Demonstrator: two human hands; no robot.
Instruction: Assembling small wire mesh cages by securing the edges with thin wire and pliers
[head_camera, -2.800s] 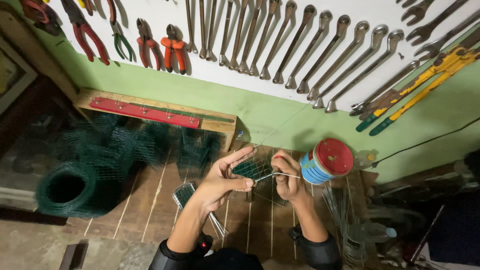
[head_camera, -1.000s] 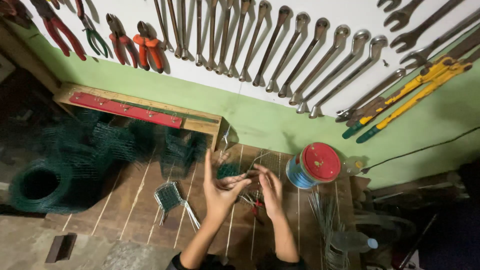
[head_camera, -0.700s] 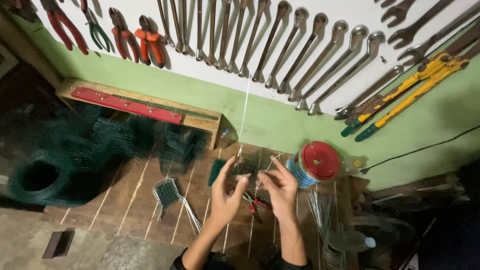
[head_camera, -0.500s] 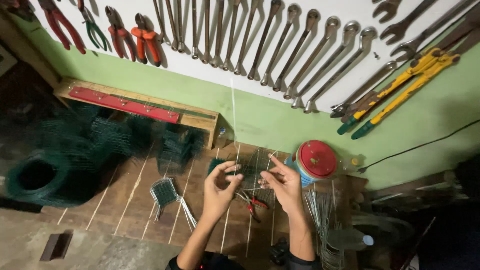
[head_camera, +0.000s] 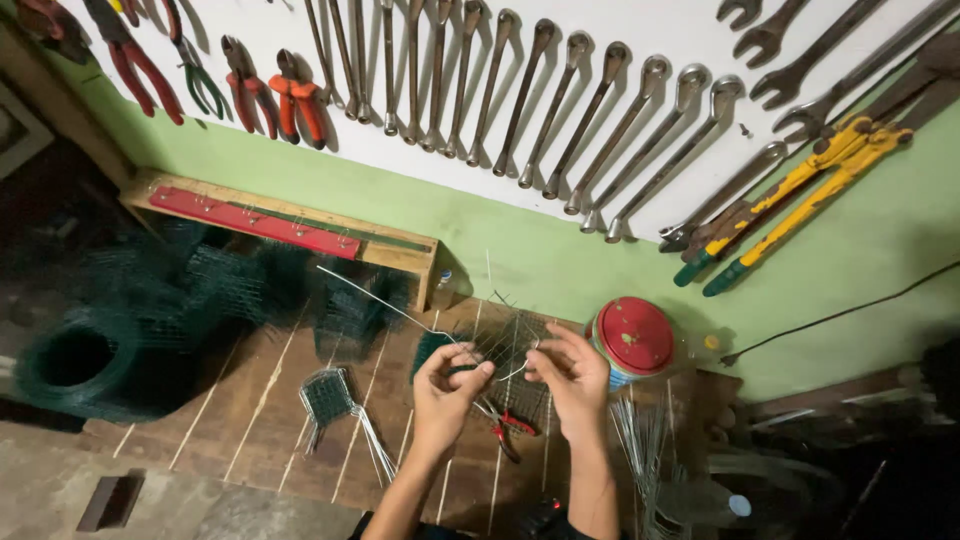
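Item, far left: roll of green wire mesh, lying on the table. Item: small folded mesh piece with loose wire legs, just left of your hands. Item: long bare wire, now slanting up-left; a moment ago it stood near vertical, so the threading has likely advanced. Your left hand has its fingers pinched on that wire's near end. Item: dark mesh panel, held above the table between both hands. Your right hand grips the panel's right edge, fingers closed. Item, right: red-lidded tin.
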